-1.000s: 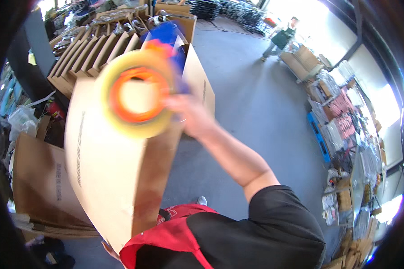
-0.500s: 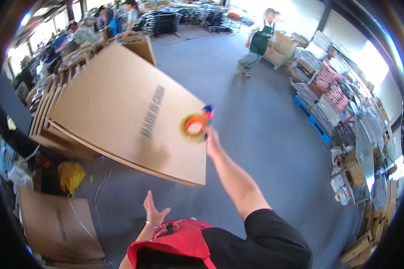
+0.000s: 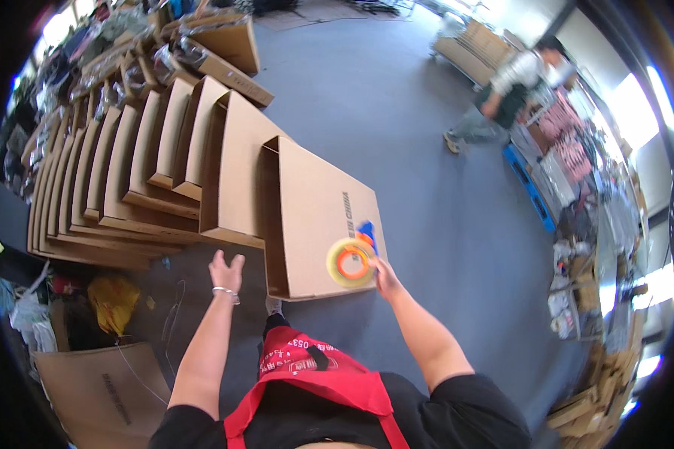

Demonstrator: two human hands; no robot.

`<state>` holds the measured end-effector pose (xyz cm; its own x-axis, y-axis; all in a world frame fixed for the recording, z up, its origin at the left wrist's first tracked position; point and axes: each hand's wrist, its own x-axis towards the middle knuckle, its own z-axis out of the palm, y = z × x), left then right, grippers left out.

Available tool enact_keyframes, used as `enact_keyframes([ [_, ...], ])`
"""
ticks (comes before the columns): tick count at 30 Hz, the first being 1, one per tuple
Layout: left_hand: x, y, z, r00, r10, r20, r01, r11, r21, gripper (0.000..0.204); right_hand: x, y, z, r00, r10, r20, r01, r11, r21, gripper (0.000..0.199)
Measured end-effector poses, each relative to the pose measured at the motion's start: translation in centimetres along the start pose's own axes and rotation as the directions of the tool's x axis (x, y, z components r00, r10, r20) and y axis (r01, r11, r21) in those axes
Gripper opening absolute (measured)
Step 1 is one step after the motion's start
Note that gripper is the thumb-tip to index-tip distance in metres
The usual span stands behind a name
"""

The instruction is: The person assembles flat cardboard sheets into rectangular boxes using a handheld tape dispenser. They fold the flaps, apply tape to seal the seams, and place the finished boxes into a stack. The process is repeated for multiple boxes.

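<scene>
My right hand [image 3: 386, 280] is wrapped round the handle of a blue and orange tape dispenser [image 3: 338, 268] with a wide roll of clear yellowish tape. The dispenser is in front of the broad printed face of a brown cardboard carton [image 3: 318, 224]; whether it touches the card I cannot tell. To the left, my left hand [image 3: 226, 272] holds nothing, its fingers apart, just below the lower edge of the neighbouring carton [image 3: 236, 202]. A dark gap shows along the left side of the front carton.
A long row of brown cartons [image 3: 146, 168] leans leftward from the front one. Bottom left are a flat cardboard piece [image 3: 105, 393] and a yellow bag [image 3: 114, 303]. At right a person in a dark apron [image 3: 502, 105] walks by a blue pallet [image 3: 530, 191] with stacked goods.
The wide carton face that covered the row is narrower and further right, and the row shows. Both my hands have shifted, the left one up and leftward. The person has come nearer, moving right.
</scene>
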<state>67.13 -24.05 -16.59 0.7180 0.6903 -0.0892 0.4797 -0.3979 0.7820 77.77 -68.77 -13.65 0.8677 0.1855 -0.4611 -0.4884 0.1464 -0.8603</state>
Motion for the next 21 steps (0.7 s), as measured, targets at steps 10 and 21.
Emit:
enact_keyframes([
  [10, 1.6, -6.0, 20.4, 0.718, -0.495, 0.489, 0.386, 0.868, 0.312, 0.058, -8.2, 0.9, -2.2, 0.900, 0.281, -0.334, -0.189, 0.940, 0.283, 0.034],
  [21, 12.9, 15.7, 11.4, 0.993, -0.089, 0.082, 0.083, 0.994, 0.077, 0.035, 4.8, -1.4, 0.7, 0.961, 0.277, -0.003, -0.257, 0.894, 0.367, 0.043],
])
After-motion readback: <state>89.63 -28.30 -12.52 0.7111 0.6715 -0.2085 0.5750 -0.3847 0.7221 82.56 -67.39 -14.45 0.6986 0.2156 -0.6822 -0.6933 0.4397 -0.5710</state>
